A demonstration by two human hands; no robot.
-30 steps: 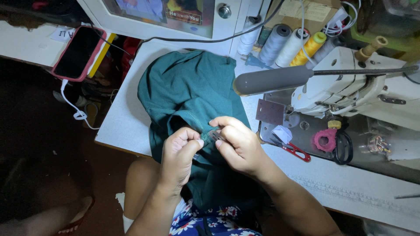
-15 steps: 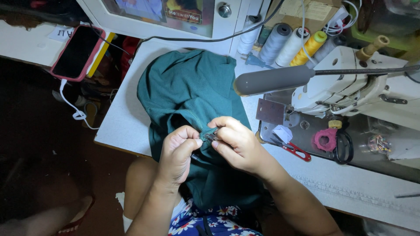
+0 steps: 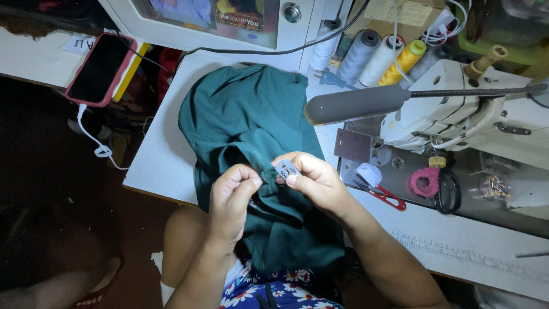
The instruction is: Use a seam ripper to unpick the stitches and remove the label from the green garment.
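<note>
A dark green garment (image 3: 246, 114) lies over the white table's near edge and hangs down onto my lap. My left hand (image 3: 231, 197) pinches a folded seam of the garment. My right hand (image 3: 311, 183) holds a small grey label (image 3: 286, 169) between thumb and fingers, right against the same seam. The two hands almost touch above the table's edge.
A white sewing machine (image 3: 457, 114) with a grey gooseneck lamp (image 3: 357, 104) stands at the right. Red-handled snips (image 3: 389, 197), black scissors (image 3: 449, 191) and a pink ring (image 3: 424, 183) lie on its metal plate. Thread cones (image 3: 377, 57) stand behind. A phone in a red case (image 3: 100, 68) charges at the left.
My hands have stayed together on the seam. The right hand's fingers have shifted so the small label now shows between them.
</note>
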